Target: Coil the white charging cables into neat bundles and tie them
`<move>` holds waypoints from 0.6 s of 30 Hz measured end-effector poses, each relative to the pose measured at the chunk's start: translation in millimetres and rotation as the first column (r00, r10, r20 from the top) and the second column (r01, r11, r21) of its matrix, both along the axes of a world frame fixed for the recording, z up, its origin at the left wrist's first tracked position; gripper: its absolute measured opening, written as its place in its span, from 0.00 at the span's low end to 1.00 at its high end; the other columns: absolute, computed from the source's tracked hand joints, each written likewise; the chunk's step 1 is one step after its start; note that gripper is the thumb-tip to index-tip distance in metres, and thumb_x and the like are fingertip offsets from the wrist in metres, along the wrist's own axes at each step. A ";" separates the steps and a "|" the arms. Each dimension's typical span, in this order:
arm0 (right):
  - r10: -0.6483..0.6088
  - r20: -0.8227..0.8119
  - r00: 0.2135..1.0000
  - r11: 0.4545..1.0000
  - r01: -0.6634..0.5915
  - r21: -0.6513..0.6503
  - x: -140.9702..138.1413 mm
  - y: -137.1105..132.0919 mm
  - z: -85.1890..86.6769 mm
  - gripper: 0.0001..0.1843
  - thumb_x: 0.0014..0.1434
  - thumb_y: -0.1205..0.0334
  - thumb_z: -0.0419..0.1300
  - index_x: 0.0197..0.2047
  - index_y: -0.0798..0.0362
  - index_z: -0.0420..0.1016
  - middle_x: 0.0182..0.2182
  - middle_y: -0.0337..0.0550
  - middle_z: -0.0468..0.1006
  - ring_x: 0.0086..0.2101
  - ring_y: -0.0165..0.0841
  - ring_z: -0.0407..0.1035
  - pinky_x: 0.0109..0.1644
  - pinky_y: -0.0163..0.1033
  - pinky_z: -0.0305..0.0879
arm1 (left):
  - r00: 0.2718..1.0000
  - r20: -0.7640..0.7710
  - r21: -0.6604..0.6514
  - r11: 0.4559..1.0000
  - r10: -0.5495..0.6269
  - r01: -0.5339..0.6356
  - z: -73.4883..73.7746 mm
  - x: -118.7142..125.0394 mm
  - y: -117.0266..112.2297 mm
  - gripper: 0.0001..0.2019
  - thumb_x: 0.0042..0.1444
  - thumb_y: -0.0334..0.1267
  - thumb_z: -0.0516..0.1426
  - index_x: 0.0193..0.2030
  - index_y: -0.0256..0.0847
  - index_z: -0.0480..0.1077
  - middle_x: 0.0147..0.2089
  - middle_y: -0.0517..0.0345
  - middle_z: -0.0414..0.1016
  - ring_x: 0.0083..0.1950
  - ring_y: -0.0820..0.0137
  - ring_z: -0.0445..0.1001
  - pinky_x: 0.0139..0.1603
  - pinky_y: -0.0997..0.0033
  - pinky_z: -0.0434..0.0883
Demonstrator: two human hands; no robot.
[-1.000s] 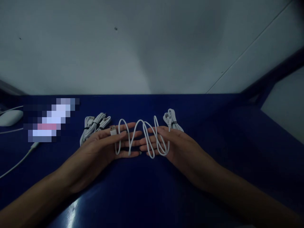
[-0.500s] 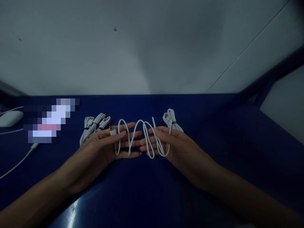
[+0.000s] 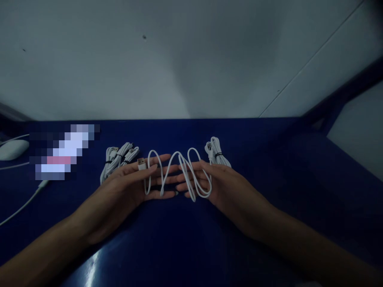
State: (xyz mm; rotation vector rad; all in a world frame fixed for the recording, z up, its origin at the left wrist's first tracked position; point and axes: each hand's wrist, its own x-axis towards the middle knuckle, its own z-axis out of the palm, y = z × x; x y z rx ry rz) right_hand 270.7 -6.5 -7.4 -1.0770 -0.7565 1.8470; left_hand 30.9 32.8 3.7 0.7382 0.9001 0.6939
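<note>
A white USB cable (image 3: 166,172) zigzags in loose loops across the fingers of both hands. With its thumb pressed on the loop by the USB plug (image 3: 141,164), my left hand (image 3: 127,179) holds one end, palm up. My right hand (image 3: 226,183) pinches the loops at the other side between thumb and fingers, its palm also turned up. The other fingers of both hands stretch beneath the cable, fingertips meeting or nearly so in the middle. The cable's other end is hard to make out near the right thumb.
Behind my left hand lie several bundled white cables (image 3: 119,155) with black ties. Another tied cable bundle (image 3: 220,153) lies behind my right hand. At the left are a white mouse-shaped object (image 3: 14,150) and a blurred-out device with a cord (image 3: 25,206), all on the blue tabletop (image 3: 179,247).
My right thumb has shifted slightly, and the cable's free end that stuck up there is now folded into another rounded loop. My left hand stays in place.
</note>
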 end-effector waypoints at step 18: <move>-0.030 0.134 0.990 0.995 0.017 0.094 -2.5 -2.2 2.7 0.12 0.70 0.55 0.71 0.55 0.47 0.85 0.47 0.45 0.86 0.46 0.39 0.80 0.56 0.50 0.75 | 1.000 -0.006 -0.009 1.000 0.014 -0.014 4.1 1.7 -1.8 0.14 0.70 0.37 0.66 0.60 0.42 0.84 0.68 0.39 0.81 0.64 0.42 0.83 0.59 0.50 0.86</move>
